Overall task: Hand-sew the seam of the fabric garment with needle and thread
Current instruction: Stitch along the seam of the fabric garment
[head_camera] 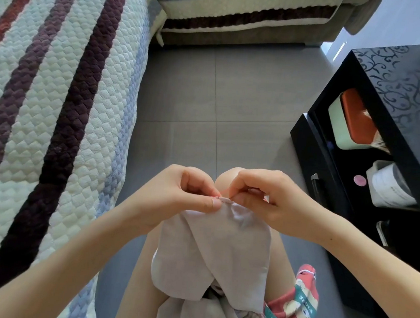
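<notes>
A pale lilac-grey fabric garment [209, 256] hangs from both hands and drapes down over my lap and knee. My left hand [187, 192] pinches its top edge between thumb and curled fingers. My right hand [264, 197] pinches the same edge from the right, fingertips meeting the left hand's at the seam [223, 199]. A thin needle seems to show between the fingertips there; the thread is too fine to make out.
A quilted striped sofa cover [49, 107] fills the left side. A black coffee table [401, 105] stands at the right, with a box and papers on its lower shelf. Grey floor tiles [222, 96] lie ahead. Red patterned cloth [297, 305] sits at my right hip.
</notes>
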### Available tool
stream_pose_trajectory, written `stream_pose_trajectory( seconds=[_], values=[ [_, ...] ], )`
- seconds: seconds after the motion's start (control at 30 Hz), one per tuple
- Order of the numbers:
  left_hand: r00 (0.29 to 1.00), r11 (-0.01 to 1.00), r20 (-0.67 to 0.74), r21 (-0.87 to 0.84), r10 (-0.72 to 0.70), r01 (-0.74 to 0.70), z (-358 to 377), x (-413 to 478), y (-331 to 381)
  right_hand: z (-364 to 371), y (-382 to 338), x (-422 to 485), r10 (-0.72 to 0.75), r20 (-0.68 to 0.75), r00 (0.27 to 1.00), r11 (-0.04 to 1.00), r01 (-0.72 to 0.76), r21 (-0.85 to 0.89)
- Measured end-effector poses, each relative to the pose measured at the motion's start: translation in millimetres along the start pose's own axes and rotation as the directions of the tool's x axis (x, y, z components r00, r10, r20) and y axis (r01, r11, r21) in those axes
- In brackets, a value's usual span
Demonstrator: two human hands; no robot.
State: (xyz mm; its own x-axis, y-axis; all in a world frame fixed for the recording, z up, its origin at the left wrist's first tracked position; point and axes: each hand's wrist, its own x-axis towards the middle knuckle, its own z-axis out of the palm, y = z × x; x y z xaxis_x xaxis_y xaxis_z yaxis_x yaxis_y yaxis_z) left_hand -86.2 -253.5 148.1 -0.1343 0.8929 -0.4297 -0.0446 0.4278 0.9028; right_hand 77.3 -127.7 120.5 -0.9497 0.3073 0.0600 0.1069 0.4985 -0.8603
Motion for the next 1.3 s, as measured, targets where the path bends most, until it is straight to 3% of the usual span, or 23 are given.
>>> stream_pose_trajectory(
  seconds=[0.37,0.7,0.87,1.0,1.07,1.13,1.2,1.3],
  values=[
    [0.997,0.995,0.08,-0.096,-0.002,0.009,-2.0,-0.3,0.0,11.1,14.7,0.1,0.078,0.03,0.997,0.896,-0.083,0.436],
    [0.998,0.995,0.044,-0.086,0.052,-0.048,1.0,-2.8,-2.7,20.5,11.8,-10.9,0.132,-0.003,0.991,0.773,-0.101,0.626],
    [0.997,0.996,0.017,-0.052,0.077,-0.077,6.8,-4.5,-4.0,21.3,17.0,-16.6,0.146,-0.099,0.984,0.858,-0.076,0.508],
    [0.995,0.991,-0.015,-0.095,0.095,-0.096,11.0,-2.7,-4.7,24.5,6.7,-14.7,0.098,-0.181,0.979,0.861,0.008,0.508],
    [0.995,0.987,-0.056,-0.128,0.088,-0.094,13.1,-2.0,-5.7,22.5,4.8,-17.4,0.071,-0.209,0.975,0.908,0.024,0.418],
    [0.991,0.983,-0.124,-0.168,0.054,-0.074,14.3,-1.1,-9.2,19.8,5.1,-22.0,0.021,-0.269,0.963,0.972,0.043,0.231],
    [0.987,0.982,-0.161,-0.182,0.014,-0.044,15.3,0.2,-12.5,19.9,5.9,-25.4,-0.093,-0.373,0.923,0.995,0.075,-0.063],
    [0.991,0.985,-0.136,-0.169,0.003,-0.026,18.1,1.4,-11.7,25.0,3.1,-23.0,-0.359,-0.437,0.824,0.885,0.152,-0.44]
  ],
)
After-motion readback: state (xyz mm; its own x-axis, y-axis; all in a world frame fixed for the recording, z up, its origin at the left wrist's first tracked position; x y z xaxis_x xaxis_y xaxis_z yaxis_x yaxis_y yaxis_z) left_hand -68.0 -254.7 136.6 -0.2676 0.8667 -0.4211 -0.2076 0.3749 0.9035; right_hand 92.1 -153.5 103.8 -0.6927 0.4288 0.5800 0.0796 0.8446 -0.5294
